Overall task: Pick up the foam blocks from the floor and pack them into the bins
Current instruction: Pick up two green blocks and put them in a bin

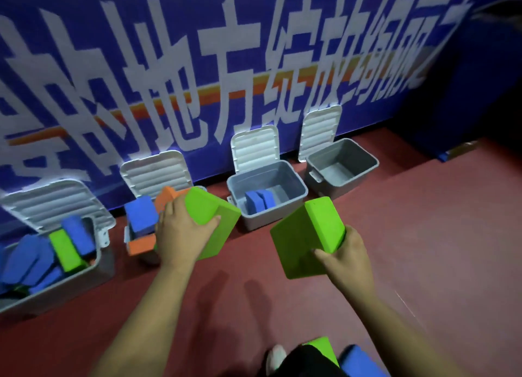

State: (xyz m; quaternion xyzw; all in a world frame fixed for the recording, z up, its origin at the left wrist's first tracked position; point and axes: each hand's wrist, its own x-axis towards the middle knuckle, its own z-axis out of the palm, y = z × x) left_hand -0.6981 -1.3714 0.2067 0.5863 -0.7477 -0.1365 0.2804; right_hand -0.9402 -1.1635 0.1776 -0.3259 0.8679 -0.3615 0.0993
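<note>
With fingers wrapped tight, the left hand (180, 229) held a green block (214, 218) at eleven o'clock and the right hand (348, 260) a second green block (305, 241) at one o'clock, both above the floor (423, 235), seemingly bound for the part-filled bin (271, 217) at twelve.

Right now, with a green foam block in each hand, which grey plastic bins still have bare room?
The far-right grey plastic bin is empty. The grey bin left of it has bare floor right of its blue foam blocks. Crowded: the far-left grey bin is packed, its neighbour heaped over the rim with blue and orange foam blocks.
</note>
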